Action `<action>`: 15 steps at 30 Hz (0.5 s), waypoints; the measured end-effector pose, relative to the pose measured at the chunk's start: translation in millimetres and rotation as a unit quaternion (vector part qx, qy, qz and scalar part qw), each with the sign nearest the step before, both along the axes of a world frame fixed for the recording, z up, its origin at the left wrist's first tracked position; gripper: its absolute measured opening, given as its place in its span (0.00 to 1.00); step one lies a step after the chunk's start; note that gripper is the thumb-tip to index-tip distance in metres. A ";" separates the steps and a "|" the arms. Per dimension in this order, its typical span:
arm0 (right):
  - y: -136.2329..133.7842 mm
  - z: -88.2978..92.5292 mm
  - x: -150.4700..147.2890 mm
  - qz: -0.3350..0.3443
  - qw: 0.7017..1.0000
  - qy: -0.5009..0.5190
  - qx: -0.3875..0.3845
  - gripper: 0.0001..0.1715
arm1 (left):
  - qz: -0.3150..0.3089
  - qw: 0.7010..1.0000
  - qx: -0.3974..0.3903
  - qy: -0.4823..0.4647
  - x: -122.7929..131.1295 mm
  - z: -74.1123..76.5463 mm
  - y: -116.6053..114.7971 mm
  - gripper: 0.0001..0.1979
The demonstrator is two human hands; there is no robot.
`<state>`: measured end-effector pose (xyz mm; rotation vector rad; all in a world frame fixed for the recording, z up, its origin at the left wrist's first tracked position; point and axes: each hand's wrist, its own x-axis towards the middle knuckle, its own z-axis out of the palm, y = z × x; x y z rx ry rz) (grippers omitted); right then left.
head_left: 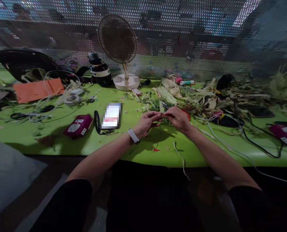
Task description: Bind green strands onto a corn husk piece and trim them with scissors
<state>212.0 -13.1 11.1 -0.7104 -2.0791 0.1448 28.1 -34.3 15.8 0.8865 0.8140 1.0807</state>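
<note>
My left hand [147, 123], with a pale watch on its wrist, is closed in a pinch just above the green table [138, 149]. Its fingertips meet those of my right hand [178, 119], which is pinched too. Between them a narrow pale strip of corn husk [161, 107] sticks up; its lower end is hidden by my fingers. Just behind my hands lie loose green sprigs [155, 103] and a tool with a red handle [186, 115], partly covered by my right hand. A thin dry husk strip [179, 154] hangs over the table's front edge.
Dried husks [206, 100] are heaped at the back right. A fan [126, 82] and a black bottle [101, 74] stand behind. Left of my hands lie a lit phone [111, 116], a magenta box [78, 126] and scissors [24, 116]. A white cable [230, 149] crosses the right side.
</note>
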 end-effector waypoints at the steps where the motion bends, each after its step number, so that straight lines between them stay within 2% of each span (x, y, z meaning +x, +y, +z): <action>1: 0.0 -0.4 -0.7 -0.009 1.000 -0.001 -0.002 0.10 | 0.002 1.000 -0.003 -0.005 0.6 -0.3 -0.5 0.19; 7: -4.4 -2.4 -8.1 -0.060 0.997 0.025 -0.032 0.16 | 0.006 0.998 -0.005 -0.068 3.5 -2.0 -2.2 0.21; 15: -8.8 -5.4 -16.1 -0.103 0.990 0.065 -0.074 0.14 | 0.029 0.998 0.002 -0.051 3.4 -5.9 -2.9 0.21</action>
